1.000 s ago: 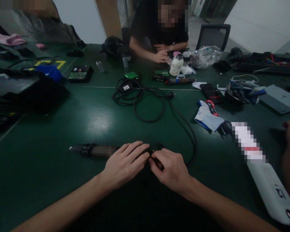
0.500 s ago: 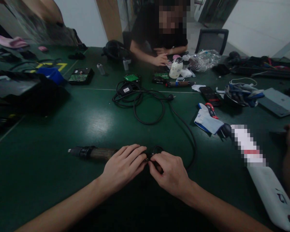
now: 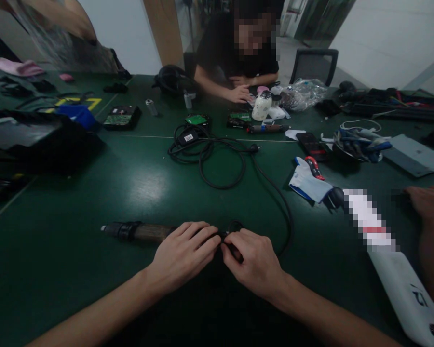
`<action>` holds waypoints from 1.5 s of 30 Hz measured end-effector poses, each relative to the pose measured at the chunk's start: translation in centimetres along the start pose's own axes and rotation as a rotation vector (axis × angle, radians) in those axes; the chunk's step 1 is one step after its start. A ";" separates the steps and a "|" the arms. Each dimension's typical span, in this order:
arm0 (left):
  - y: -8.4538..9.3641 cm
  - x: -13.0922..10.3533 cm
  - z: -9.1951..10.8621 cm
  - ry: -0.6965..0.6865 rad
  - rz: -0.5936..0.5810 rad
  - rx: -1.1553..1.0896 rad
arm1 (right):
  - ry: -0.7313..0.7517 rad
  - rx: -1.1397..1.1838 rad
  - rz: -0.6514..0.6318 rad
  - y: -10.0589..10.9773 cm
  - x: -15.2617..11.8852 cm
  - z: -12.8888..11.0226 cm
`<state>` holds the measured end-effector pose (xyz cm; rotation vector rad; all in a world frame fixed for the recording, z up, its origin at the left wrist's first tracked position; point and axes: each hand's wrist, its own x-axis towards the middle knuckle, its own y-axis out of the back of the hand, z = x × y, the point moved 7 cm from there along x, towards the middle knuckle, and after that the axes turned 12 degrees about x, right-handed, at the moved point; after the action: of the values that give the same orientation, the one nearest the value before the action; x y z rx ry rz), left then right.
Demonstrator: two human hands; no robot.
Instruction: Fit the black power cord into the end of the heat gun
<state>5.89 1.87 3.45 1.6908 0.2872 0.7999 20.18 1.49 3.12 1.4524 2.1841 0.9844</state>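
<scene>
An electric screwdriver (image 3: 150,232) with a brown body and black nose lies on the green table, its tip pointing left. My left hand (image 3: 188,248) is wrapped over its rear half, hiding that part. Close beside it, my right hand (image 3: 255,255) is closed in a pinch at the screwdriver's tail end, on what looks like the cable's connector; the fingers mostly cover it. A black cable (image 3: 288,217) loops out from behind my right hand and runs up to a coil with a plug (image 3: 255,148) and a black adapter (image 3: 188,137).
Across the table a person in black sits near circuit-board units (image 3: 121,117), a white bottle (image 3: 262,106) and another screwdriver (image 3: 269,128). On the right lie a glove (image 3: 307,180), a phone (image 3: 312,146) and a long white device (image 3: 401,284). A black bag (image 3: 39,140) is at left.
The view has shifted slightly. Both hands stay at the screwdriver's tail end, with only small finger movements. The person's arm at the right edge has moved a little.
</scene>
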 end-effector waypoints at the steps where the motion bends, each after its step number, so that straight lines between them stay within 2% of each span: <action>1: 0.0 0.0 0.0 -0.004 0.003 0.000 | 0.002 -0.003 0.001 0.0 0.0 0.0; 5: 0.2 0.1 -0.1 0.020 0.039 -0.003 | 0.009 -0.020 0.003 0.1 0.0 -0.1; 15: 0.2 -0.1 -0.2 0.041 0.037 0.012 | 0.010 -0.011 0.004 0.0 0.0 0.1; 19: -0.1 -0.2 0.0 0.003 0.020 0.021 | 0.007 -0.009 0.005 -0.1 0.0 0.1; 24: 0.1 -0.3 -0.3 0.033 0.044 0.025 | 0.023 -0.015 0.007 0.0 0.0 0.0; 29: 0.2 -0.2 0.0 -0.009 0.016 0.022 | 0.019 -0.021 0.004 0.1 0.1 0.0; 33: 0.4 -0.2 -0.3 0.032 0.042 0.028 | 0.019 -0.034 0.008 0.1 0.1 -0.1; 45: 0.3 -0.3 -0.1 -0.015 0.026 0.044 | 0.010 -0.015 -0.005 -0.1 0.1 0.0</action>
<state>5.49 1.67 3.64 1.7442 0.2749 0.8052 20.08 1.53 3.05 1.4375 2.1812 1.0059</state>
